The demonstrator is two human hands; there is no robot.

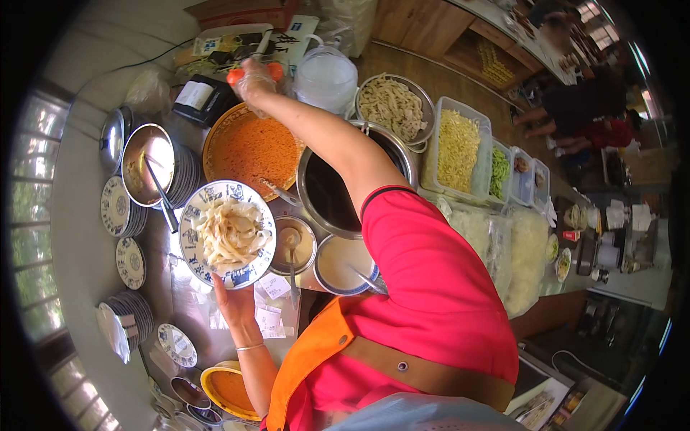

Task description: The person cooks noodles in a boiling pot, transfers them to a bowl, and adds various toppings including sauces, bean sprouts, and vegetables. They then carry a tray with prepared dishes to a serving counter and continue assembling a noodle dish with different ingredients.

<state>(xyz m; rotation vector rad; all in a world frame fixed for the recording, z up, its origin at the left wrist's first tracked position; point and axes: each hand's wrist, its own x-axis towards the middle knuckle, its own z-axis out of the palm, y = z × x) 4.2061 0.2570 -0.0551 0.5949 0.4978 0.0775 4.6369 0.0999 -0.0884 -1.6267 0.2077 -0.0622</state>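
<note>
My left hand (234, 304), bare with a bangle at the wrist, holds a blue-and-white plate (188, 253) from its lower edge. Wide pale noodles (232, 234) are heaped on the plate. My right hand (254, 83), in a clear plastic glove, is stretched out to the top left, beside orange-red round objects (235, 76), perhaps lids; whether it grips one cannot be told. Below it stands a large yellow-rimmed bowl of orange-red sauce (259, 151) with a ladle. My right forearm passes over a steel pot of dark liquid (329, 188). Bowls of tan sauce (280, 248) and pale sauce (345, 264) stand near the plate.
Stacked plates (141, 318) and a steel pan (148, 164) line the left side. A bowl of shredded food (396, 108), a tub of yellow shreds (458, 151) and bagged food (520, 258) stand right. Paper slips (275, 285) lie near my body. People (582, 102) are in the background.
</note>
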